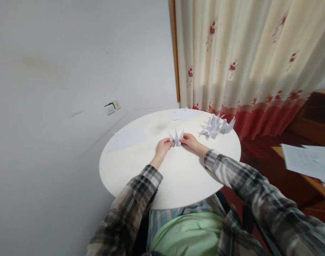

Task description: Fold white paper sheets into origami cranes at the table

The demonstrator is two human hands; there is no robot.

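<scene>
A folded white paper crane (176, 138) with several upright points is held between my two hands, just over the middle of the round white table (175, 177). My left hand (164, 145) pinches its left side with thumb and fingers. On the opposite side, my right hand (190, 139) grips the crane's right edge. Fingertips of both hands partly cover its lower part. To the right of my right hand lies a pile of folded paper cranes (212, 127).
Flat white paper sheets (129, 138) lie at the table's left, and more paper (182, 114) is at the back. A wall with a socket (109, 109) borders the left. Behind hangs a flowered curtain (237, 53). Written papers (306, 160) rest on wooden furniture at the right.
</scene>
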